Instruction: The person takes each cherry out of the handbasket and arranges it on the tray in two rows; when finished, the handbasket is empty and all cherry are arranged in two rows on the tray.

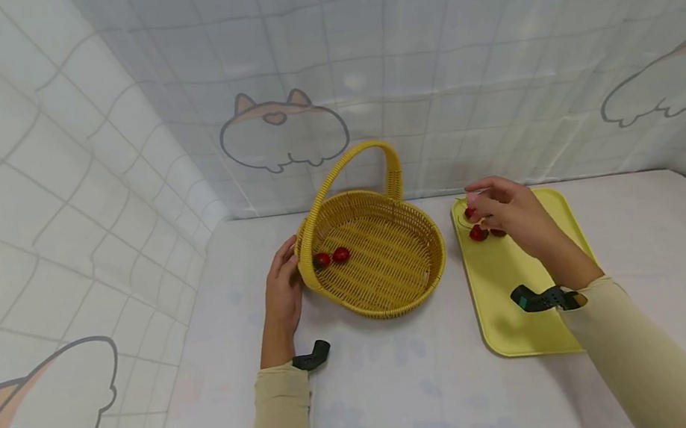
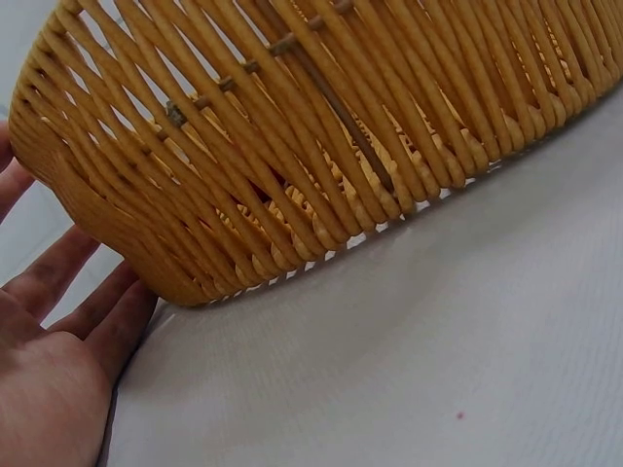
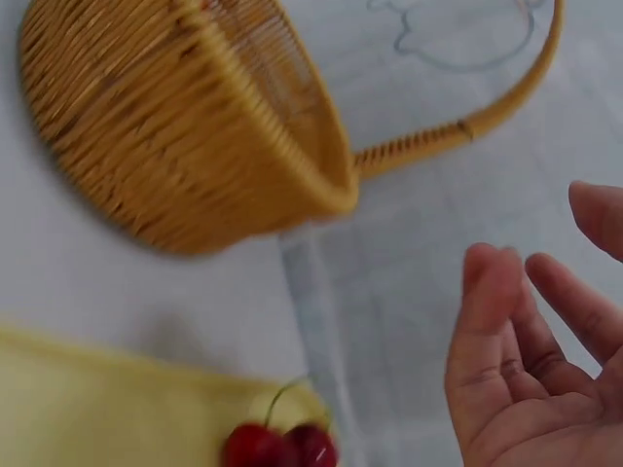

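A yellow woven basket (image 1: 391,259) with a tall arched handle holds two red cherries (image 1: 341,254) near its left side. My left hand (image 1: 283,288) is at the basket's left side; in the left wrist view its fairly straight fingers touch the woven wall. To the right, several cherries (image 1: 479,233) with thin green stems lie at the far end of a yellow tray (image 1: 518,325). Over them is my right hand (image 1: 513,212), which partly hides them. The right wrist view shows its fingers (image 3: 482,341) loosely bent, thumb apart, with nothing between them.
Both basket and tray stand on a white-covered table (image 1: 375,405). Behind them rises a white grid-patterned curtain (image 1: 456,36) with cartoon animal prints, close to the table's far edge. Another such curtain (image 1: 44,218) hangs on the left.
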Available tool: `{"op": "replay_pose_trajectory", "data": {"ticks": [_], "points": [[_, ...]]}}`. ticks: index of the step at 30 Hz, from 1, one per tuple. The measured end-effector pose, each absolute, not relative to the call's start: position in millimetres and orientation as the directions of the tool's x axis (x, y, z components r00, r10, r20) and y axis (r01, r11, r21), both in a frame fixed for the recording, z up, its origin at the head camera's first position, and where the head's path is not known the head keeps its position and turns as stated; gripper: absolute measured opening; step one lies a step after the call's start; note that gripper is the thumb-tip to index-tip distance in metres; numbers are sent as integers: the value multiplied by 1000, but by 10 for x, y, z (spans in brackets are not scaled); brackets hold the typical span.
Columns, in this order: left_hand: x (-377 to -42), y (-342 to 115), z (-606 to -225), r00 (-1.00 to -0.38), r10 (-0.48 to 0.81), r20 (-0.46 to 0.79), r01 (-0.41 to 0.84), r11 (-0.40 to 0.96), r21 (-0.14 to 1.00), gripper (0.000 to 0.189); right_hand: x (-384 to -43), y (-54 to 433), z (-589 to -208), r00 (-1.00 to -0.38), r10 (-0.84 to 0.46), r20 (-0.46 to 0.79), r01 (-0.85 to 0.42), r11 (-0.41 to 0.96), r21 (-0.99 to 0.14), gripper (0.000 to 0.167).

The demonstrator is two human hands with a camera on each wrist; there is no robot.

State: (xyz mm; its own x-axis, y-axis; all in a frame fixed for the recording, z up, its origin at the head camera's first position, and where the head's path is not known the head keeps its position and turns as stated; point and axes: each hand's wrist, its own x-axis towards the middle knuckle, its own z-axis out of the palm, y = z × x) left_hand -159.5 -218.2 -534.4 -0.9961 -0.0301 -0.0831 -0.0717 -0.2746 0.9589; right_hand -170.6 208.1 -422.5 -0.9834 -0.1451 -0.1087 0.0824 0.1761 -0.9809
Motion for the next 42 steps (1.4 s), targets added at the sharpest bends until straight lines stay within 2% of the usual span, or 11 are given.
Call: {"op": "replay_pose_trajectory", "data": {"ticks": [15, 21, 29, 34, 42], "points": [[-1602, -2201, -5386, -996, -26, -88, -78, -266, 961, 42, -1927, 1347, -3791, -901, -420, -107, -37, 320, -947, 51], [-1593, -2199, -5384, -996, -17, -85, -78, -261, 962, 43, -2010, 1034, -3735, -863, -491, -119, -79, 363, -929, 46], [-1588, -2195, -5390, -997, -10, -75, -70, -253, 965, 43, -2114, 682, -3849, -839, -527, -135, -120, 421, -899, 43], [-1596, -2202, -5395, -997, -8, -72, -68, -251, 966, 43, -2179, 501, -3981, -837, -529, -144, -129, 445, -886, 46], [-1600, -2212, -5393, -998, -15, -67, -61, -252, 966, 42, -2293, 300, -4161, -804, -581, -131, -218, 493, -842, 49]]}}
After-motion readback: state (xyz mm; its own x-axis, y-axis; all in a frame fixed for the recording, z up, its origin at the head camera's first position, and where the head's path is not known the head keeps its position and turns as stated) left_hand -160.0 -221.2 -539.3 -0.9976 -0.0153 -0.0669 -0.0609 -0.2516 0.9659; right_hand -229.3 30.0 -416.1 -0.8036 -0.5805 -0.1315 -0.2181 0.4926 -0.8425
